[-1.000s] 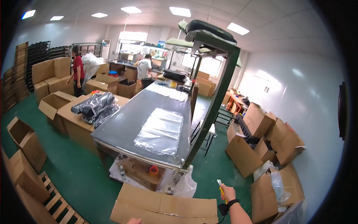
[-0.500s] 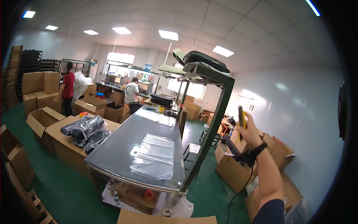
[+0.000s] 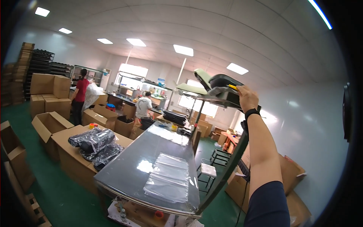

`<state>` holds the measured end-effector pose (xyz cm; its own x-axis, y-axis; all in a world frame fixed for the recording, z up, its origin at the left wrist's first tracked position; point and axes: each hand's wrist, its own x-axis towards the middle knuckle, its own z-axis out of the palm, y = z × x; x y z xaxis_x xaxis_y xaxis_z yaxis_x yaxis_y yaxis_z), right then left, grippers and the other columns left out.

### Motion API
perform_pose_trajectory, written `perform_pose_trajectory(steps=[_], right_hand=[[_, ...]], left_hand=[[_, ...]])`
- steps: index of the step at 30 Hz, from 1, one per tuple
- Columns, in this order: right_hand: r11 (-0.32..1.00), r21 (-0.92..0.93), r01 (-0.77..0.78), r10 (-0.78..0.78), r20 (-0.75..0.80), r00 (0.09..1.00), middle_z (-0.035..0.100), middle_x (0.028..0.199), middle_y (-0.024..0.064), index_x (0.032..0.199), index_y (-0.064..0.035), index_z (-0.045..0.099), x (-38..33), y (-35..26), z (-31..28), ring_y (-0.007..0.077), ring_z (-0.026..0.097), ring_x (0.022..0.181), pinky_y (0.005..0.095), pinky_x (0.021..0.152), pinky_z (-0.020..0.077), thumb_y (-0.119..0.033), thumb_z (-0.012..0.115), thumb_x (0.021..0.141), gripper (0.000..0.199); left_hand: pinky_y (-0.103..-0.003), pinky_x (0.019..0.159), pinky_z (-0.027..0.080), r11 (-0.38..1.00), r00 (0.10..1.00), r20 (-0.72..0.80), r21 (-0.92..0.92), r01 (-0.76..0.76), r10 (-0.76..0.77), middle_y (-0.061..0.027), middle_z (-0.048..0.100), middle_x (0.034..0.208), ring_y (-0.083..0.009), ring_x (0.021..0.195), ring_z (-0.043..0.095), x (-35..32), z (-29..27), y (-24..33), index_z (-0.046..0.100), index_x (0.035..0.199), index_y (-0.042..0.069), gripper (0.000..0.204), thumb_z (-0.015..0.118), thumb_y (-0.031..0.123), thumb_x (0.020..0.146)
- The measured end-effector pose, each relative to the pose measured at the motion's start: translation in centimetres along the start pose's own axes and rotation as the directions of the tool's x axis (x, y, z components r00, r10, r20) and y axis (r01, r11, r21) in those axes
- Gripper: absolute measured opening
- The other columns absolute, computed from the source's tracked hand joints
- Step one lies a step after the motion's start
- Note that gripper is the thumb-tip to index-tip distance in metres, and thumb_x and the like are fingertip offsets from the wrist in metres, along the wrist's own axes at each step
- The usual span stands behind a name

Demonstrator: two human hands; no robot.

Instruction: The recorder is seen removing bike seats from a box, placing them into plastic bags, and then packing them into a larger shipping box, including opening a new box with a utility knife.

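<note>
My right hand [image 3: 248,97] is raised at the end of my outstretched arm, its fingers closed round a slim yellow-and-black utility knife [image 3: 232,87]. Only the yellow end shows; the rest is hidden by the hand. The hand is at the top shelf [image 3: 215,100] of a dark green metal rack, beside a black padded piece [image 3: 224,80] lying there. Light green pieces [image 3: 202,79] sit to its left. I cannot tell whether the knife touches the shelf. A black band [image 3: 252,112] circles my right wrist. My left hand is out of view.
Below stands a grey-topped workbench [image 3: 130,166] with clear plastic bags [image 3: 168,178] on it. Plastic-wrapped black parts [image 3: 99,142] lie on cartons to the left. A white-topped stool [image 3: 208,170] and more cartons stand right. Two people [image 3: 79,94] are further back.
My right hand has moved up and slightly left with the utility knife, from in front of the right wall to the rack's top shelf. The whole view has shifted, with the bench now lower.
</note>
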<state>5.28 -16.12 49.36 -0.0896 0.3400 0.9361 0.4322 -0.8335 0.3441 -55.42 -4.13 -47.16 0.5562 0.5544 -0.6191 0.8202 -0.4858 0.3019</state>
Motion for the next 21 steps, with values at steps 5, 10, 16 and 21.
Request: perform_pose_trajectory(steps=[5,10,16,21], right_hand=[[0.997,0.081,0.0,-0.013,0.165,0.986,0.063,0.096,-0.0017,0.101,-0.0201,0.065,0.6,-1.7,0.8,0.0188,0.054,0.098,0.0395,0.086,0.0356,-0.03,0.049,0.09,0.022],[0.977,-0.153,0.15,-0.095,0.317,0.944,0.057,0.109,0.0006,0.113,-0.0187,0.058,1.1,-2.8,0.1,0.0179,0.043,0.111,0.0456,0.091,0.0286,-0.046,0.043,0.09,0.039],[0.978,-0.184,0.1,-0.03,0.347,0.937,0.053,0.1,0.0048,0.112,-0.0198,0.062,1.4,-4.0,-0.8,0.0202,0.044,0.109,0.047,0.091,0.03,-0.047,0.043,0.09,0.04],[0.996,-0.078,0.033,-0.008,0.311,0.95,0.055,0.102,0.0065,0.11,-0.0175,0.061,1.1,-2.8,0.9,0.0245,0.05,0.104,0.0428,0.081,0.0412,-0.048,0.049,0.086,0.041]], left_hand=[[-0.049,0.079,0.048,0.997,0.997,-0.075,-0.07,0.015,-0.02,-0.02,0.061,0.103,-0.0387,0.095,0.059,-2.5,1.4,-1.9,0.062,0.1,0.008,0.033,0.038,0.028,0.091],[-0.043,0.072,0.048,0.796,0.967,-0.014,-0.571,0.202,-0.255,-0.0182,0.065,0.094,-0.0362,0.084,0.061,-2.7,0.5,-1.1,0.065,0.098,0.008,0.025,0.046,0.022,0.089],[-0.045,0.071,0.05,0.999,0.881,-0.471,-0.035,0.023,-0.037,-0.0187,0.064,0.088,-0.0357,0.085,0.061,-2.4,0.1,-0.9,0.066,0.079,0.009,0.016,0.067,0.021,0.068],[-0.044,0.073,0.05,0.997,0.898,-0.432,-0.043,0.063,-0.076,-0.0185,0.064,0.09,-0.0353,0.086,0.061,-3.5,0.4,0.2,0.067,0.083,0.009,0.018,0.063,0.024,0.073]])
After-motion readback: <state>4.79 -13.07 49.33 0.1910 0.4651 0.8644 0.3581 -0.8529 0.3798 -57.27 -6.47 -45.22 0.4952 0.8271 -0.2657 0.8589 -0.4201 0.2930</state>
